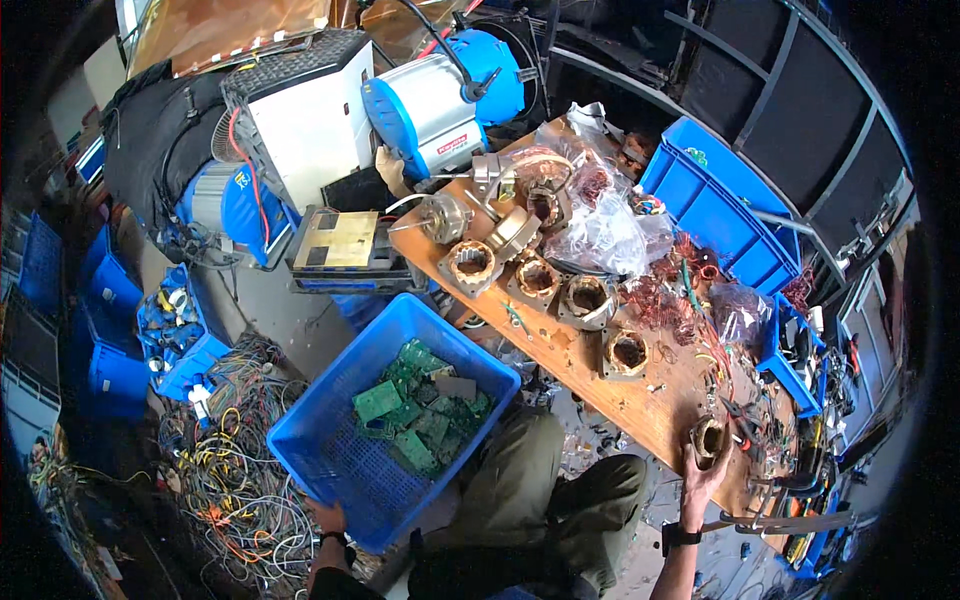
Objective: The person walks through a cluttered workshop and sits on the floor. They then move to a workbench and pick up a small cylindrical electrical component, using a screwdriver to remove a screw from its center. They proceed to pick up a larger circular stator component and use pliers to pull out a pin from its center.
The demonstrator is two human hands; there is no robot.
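At the table's near right edge my right hand is closed around a small motor stator with a round hollow core, resting at the wood. Red-handled pliers lie just beyond it. Low on the left, my left hand grips the near-left rim of a large blue crate; its fingertips are partly hidden. Green circuit boards lie heaped inside that crate. Several more stators, one of them a ring-shaped stator, stand along the wooden table.
Tangled cables cover the floor left of the crate. Blue bins stand behind the table, near copper wire and clear plastic bags. A blue and silver machine is at the back. A metal bar juts out at right.
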